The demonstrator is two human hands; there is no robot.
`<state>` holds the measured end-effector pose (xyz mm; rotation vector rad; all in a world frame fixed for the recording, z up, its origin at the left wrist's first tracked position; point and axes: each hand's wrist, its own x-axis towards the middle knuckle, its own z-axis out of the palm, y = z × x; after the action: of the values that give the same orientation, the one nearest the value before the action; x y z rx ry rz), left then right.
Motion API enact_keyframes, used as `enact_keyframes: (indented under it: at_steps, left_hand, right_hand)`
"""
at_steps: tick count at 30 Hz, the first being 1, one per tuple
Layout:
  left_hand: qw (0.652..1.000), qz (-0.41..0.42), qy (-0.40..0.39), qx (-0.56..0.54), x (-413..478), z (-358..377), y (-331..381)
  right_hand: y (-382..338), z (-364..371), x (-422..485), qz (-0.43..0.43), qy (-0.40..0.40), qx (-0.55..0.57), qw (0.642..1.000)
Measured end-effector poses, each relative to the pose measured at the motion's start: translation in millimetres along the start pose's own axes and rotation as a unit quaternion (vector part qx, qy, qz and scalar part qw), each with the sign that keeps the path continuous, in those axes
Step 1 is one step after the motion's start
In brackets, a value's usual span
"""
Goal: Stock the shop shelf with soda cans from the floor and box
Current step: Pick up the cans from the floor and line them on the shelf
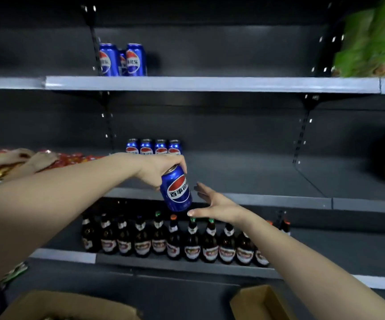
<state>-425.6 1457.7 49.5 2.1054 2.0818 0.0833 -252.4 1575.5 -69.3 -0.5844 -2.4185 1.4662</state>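
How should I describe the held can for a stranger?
On the middle shelf, four blue cans stand in a row. In front, the left hand grips another blue can by its top. Only this one hangs tilted, off the shelf.

Left hand [161, 168] grips tilted blue can [175, 191]; right hand [218, 203] open beside it.

The blue metal soda can [175, 191] was glossy. The grey metal shelf [233, 174] was matt and smooth. Dark glass bottles [191, 241] were shiny. The near right brown cardboard box [244, 306] was matt.
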Motion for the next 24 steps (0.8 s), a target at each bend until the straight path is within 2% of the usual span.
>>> enact_keyframes:
  at_steps: [4,8,11,13,16,19,21,24]
  left_hand:
    - [0.995,0.072,0.042,0.046,38,-26,-24]
    - [0.980,0.164,0.036,0.105,91,-37,-65]
    - [0.971,0.185,0.068,0.132,130,-45,-104]
    - [0.978,0.158,0.118,0.074,156,-49,-132]
    - [0.986,0.040,0.164,-0.011,192,-34,-181]
    - [0.992,-0.038,0.118,-0.038,227,18,-227]
    - [0.992,-0.044,0.084,-0.085,244,60,-238]
    - [0.983,-0.031,0.112,-0.139,262,110,-237]
  right_hand:
    - [-14,-16,48,-0.043,0.035,0.000,0.998]
    - [-18,-28,112,-0.043,0.165,-0.030,0.985]
    - [-15,-37,157,-0.017,0.235,-0.093,0.968]
    - [-5,-42,188,0.003,0.280,-0.088,0.956]
    - [16,-53,228,0.035,0.344,-0.056,0.937]
    - [42,-68,263,0.081,0.390,-0.038,0.916]
    - [59,-73,282,0.111,0.400,-0.043,0.909]
    - [80,-74,306,0.143,0.407,-0.074,0.899]
